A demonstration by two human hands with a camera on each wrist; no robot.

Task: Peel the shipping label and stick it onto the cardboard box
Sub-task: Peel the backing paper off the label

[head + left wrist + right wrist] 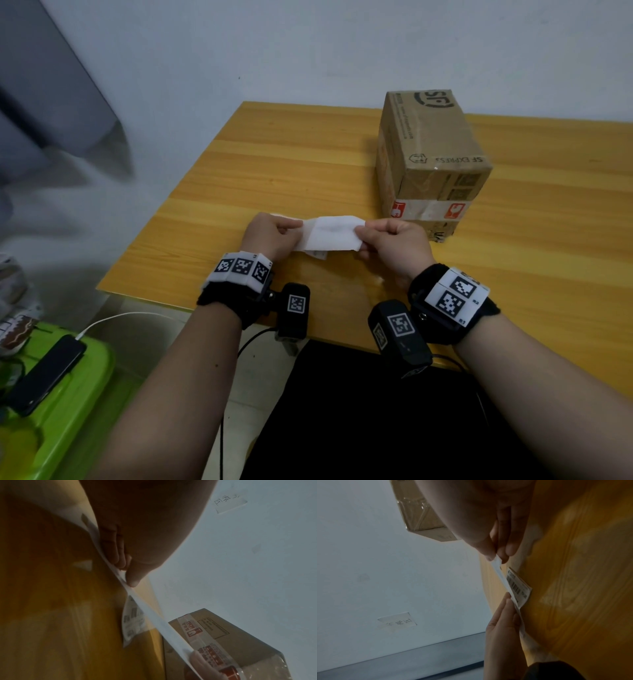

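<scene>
Bare table [281,164] lies open left of the cardboard box [431,161], which blocks the far right.

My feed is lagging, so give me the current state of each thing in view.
shipping label: held above the table, printed side down, one flap hanging.
left hand: pinches its left end.
right hand: pinches its right end.
cardboard box: closed, taped, standing on the table.
phone: cable plugged in.

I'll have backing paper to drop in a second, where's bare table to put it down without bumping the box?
Bare table lies left of the cardboard box, back to the wall. Another bare strip runs right of the box. It is crowded in front of the box, where the left hand and right hand hold the shipping label.
</scene>
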